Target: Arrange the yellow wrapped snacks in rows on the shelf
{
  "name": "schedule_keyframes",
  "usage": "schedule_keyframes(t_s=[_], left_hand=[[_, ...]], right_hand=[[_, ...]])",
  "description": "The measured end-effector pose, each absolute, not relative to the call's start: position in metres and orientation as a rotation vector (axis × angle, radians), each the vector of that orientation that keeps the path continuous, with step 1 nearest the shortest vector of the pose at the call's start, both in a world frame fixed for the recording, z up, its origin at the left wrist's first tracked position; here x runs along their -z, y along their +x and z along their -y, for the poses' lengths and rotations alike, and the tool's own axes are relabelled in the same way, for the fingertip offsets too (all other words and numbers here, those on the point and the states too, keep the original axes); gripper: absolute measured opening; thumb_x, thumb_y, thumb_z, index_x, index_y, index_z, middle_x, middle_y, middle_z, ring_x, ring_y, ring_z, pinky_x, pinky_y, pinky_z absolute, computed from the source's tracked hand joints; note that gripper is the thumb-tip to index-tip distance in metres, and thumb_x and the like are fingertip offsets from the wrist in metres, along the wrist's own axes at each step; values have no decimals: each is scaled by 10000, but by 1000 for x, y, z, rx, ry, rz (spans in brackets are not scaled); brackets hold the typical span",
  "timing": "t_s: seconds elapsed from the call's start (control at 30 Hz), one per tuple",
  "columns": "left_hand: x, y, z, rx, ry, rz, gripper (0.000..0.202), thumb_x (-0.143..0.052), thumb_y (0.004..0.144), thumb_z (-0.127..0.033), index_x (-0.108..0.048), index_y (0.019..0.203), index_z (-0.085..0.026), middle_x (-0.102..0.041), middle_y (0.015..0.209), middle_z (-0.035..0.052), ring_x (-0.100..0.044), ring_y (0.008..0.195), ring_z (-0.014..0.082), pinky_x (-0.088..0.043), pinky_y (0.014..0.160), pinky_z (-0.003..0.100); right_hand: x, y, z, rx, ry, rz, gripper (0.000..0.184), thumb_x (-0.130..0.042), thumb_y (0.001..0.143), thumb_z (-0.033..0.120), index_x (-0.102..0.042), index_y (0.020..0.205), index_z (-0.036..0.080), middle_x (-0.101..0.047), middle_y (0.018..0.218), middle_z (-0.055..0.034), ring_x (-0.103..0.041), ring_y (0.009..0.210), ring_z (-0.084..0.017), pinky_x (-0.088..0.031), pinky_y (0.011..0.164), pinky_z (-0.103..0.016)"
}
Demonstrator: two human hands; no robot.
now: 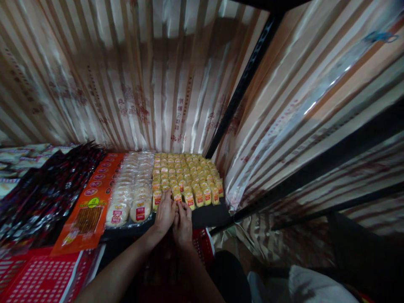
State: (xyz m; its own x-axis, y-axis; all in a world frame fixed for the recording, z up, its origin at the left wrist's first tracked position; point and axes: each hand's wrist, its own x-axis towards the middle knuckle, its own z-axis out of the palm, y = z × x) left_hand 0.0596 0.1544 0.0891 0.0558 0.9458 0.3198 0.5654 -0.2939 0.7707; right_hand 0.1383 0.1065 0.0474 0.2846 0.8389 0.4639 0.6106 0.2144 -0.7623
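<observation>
My left hand (166, 213) and my right hand (183, 224) come together at the front edge of a dark shelf (205, 216). Between their bent fingertips is a small yellow snack cake packet (176, 195) with a red label, gripped at its front. The fingers partly hide it. Rows of the same snack cake packets (189, 172) stand upright behind it and to both sides. Left of them lie two columns of round white buns in clear wrappers (141, 206).
An orange snack bag (90, 210) and a heap of dark shiny packets (41, 198) lie farther left. Red plastic baskets (44, 269) sit below the shelf's front. Black metal posts (243, 80) and striped plastic sheeting (170, 84) enclose the back and right.
</observation>
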Motion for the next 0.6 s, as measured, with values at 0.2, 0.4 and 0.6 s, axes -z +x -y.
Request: schedule_keyframes(t_s=[0.2, 0.4, 0.6], left_hand=[[-82, 59, -157, -1114, 1907, -1513, 446, -417, 762, -79, -435, 1197, -173, -518, 1109, 95, -499, 1067, 209, -458, 893, 393], [-85, 61, -153, -1128, 1911, -1508, 468, -422, 779, -103, -395, 1243, -165, -519, 1094, 102, -499, 1043, 211, -479, 849, 386], [-82, 64, -150, -1154, 1909, -1476, 504, -395, 782, -85, -354, 1277, -167, -504, 1136, 110, -483, 1084, 210, -457, 887, 393]], right_hand=[[-47, 139, -107, -305, -1465, 1466, 383, -326, 883, 202, -524, 1211, 180, -467, 1143, -136, -548, 1004, -175, -490, 866, -336], [-50, 151, -90, -166, -1520, 1528, 384, -342, 871, 181, -526, 1207, 200, -471, 1162, -128, -508, 1057, -188, -465, 885, -352], [-48, 179, -91, 89, -1692, 1388, 375, -352, 879, 230, -509, 1219, 207, -475, 1206, -132, -451, 1100, -236, -417, 884, -441]])
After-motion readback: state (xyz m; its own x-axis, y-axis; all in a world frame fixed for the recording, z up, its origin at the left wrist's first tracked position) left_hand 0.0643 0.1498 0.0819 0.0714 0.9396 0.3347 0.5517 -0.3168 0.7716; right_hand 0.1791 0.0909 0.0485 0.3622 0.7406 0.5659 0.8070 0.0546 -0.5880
